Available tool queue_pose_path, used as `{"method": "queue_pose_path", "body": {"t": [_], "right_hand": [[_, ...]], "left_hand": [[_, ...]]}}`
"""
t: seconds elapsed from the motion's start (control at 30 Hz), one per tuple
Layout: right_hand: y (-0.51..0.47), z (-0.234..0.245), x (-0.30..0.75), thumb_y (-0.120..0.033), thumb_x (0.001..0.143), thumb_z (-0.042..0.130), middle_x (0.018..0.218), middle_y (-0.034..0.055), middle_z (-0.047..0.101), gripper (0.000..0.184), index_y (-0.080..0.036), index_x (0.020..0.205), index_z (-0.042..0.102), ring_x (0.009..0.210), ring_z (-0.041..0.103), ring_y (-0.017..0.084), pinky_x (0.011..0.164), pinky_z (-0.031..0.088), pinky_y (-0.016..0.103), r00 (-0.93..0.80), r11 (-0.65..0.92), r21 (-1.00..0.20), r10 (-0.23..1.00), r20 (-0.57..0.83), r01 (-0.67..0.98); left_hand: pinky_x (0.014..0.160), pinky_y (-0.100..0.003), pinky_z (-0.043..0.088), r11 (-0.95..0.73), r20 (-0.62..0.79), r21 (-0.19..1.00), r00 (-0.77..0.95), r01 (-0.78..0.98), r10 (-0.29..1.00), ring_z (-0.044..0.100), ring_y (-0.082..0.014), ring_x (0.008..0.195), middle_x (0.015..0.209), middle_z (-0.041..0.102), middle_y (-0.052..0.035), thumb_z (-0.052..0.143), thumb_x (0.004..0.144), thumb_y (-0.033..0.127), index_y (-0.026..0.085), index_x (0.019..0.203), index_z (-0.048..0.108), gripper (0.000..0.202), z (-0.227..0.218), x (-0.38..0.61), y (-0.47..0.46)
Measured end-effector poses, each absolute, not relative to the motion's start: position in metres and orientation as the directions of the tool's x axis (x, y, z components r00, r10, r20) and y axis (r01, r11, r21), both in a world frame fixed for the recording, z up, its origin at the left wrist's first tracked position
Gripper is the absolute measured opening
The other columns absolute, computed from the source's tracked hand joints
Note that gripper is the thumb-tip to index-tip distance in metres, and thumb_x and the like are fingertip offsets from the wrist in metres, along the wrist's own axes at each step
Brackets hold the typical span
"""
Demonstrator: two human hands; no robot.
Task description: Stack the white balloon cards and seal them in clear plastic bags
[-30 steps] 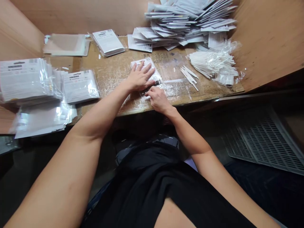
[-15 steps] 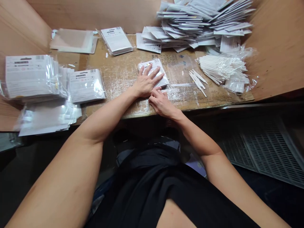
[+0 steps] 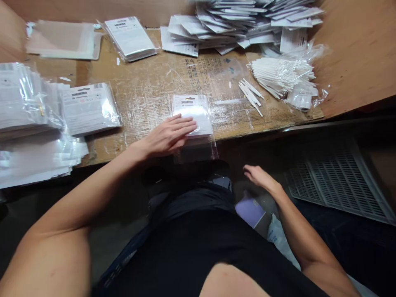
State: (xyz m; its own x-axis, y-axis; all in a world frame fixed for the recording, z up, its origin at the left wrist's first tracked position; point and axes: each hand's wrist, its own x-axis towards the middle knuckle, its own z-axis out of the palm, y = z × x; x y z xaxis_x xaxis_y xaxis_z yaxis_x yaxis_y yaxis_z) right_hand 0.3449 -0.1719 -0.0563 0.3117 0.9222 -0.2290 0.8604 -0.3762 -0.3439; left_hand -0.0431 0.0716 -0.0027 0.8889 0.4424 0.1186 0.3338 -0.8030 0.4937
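Observation:
A white printed card in a clear plastic sleeve [image 3: 199, 108] lies at the front of the cardboard-covered table [image 3: 145, 82]. Its clear flap hangs over the front edge. My left hand [image 3: 170, 134] rests on the sleeve's left side, fingers stretched out together and flat. Beyond the table's edge, over the dark floor, my right hand [image 3: 258, 175] is held away from the sleeve. Its fingers are drawn together in a pinch; anything between them is too small to make out.
Sleeved cards stand in stacks at the left [image 3: 89, 105] and the back [image 3: 131, 37]. A large pile of packets [image 3: 229, 24] fills the back right. Loose white sticks [image 3: 251, 97] lie beside a bag of white sticks [image 3: 281, 76]. A grey plastic crate [image 3: 337, 181] is below right.
My right hand has left the sleeve and moved down and right, off the table. The sleeve has shifted toward the front edge, its flap now unfolded; my left hand's spread fingers have drawn together.

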Motion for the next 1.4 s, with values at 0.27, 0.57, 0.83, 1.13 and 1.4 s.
{"method": "queue_pose_path", "body": {"t": [0.27,0.57,0.83,1.13,1.4], "right_hand": [[-0.060,-0.043,0.291,-0.045,0.107,0.065,0.153,0.0092,0.072,0.032,-0.037,0.135,0.078,0.154,0.058,0.035,0.130,0.039,0.065,-0.326,0.360,-0.454,0.933,0.154,0.815],[-0.024,-0.039,0.242,-0.053,0.115,0.045,0.094,0.0082,0.081,0.049,-0.025,0.089,0.075,0.101,0.077,0.027,0.106,0.048,0.048,-0.152,0.391,-0.637,0.905,0.397,0.664],[-0.004,-0.043,0.196,-0.038,0.111,0.045,0.074,0.0113,0.069,0.036,-0.021,0.089,0.067,0.082,0.069,0.029,0.093,0.050,0.042,0.304,-0.069,-0.553,0.887,0.347,0.830],[-0.014,-0.002,0.207,-0.062,0.103,0.062,0.096,0.0226,0.079,0.057,-0.016,0.136,0.061,0.099,0.078,0.046,0.092,0.058,0.057,0.382,-0.268,-0.642,0.923,0.042,0.718],[-0.014,-0.015,0.185,-0.080,0.082,0.078,0.086,0.0011,0.075,0.068,-0.029,0.116,0.051,0.073,0.075,0.025,0.066,0.063,0.038,0.203,-0.156,-0.985,0.965,-0.167,-0.067]], "left_hand": [[0.135,-0.061,0.043,-0.818,0.161,0.361,0.834,0.448,0.528,0.056,-0.0352,0.157,0.158,0.069,-0.0128,0.061,0.105,0.037,0.032,0.159,0.065,0.054,-0.027,-0.072,0.034],[0.100,-0.045,0.062,-0.631,0.384,0.511,0.502,0.584,0.775,0.075,-0.0262,0.103,0.109,0.081,-0.0129,0.044,0.114,0.055,0.024,0.097,0.083,0.053,-0.033,-0.048,0.030],[0.088,-0.042,0.056,-0.322,0.304,0.515,0.182,0.795,0.935,0.066,-0.0251,0.084,0.085,0.068,-0.0114,0.044,0.111,0.048,0.023,0.068,0.067,0.055,-0.028,-0.014,0.050],[0.069,-0.035,0.046,-0.008,-0.012,0.872,0.038,0.489,0.999,0.064,-0.0210,0.068,0.071,0.067,-0.0031,0.070,0.097,0.051,0.024,0.084,0.063,0.030,-0.017,-0.016,0.026],[0.057,-0.030,0.047,0.449,-0.288,0.857,0.488,-0.252,0.824,0.061,-0.0160,0.061,0.079,0.071,-0.0060,0.082,0.076,0.087,0.019,0.093,0.075,0.071,-0.004,-0.032,-0.004]]}}
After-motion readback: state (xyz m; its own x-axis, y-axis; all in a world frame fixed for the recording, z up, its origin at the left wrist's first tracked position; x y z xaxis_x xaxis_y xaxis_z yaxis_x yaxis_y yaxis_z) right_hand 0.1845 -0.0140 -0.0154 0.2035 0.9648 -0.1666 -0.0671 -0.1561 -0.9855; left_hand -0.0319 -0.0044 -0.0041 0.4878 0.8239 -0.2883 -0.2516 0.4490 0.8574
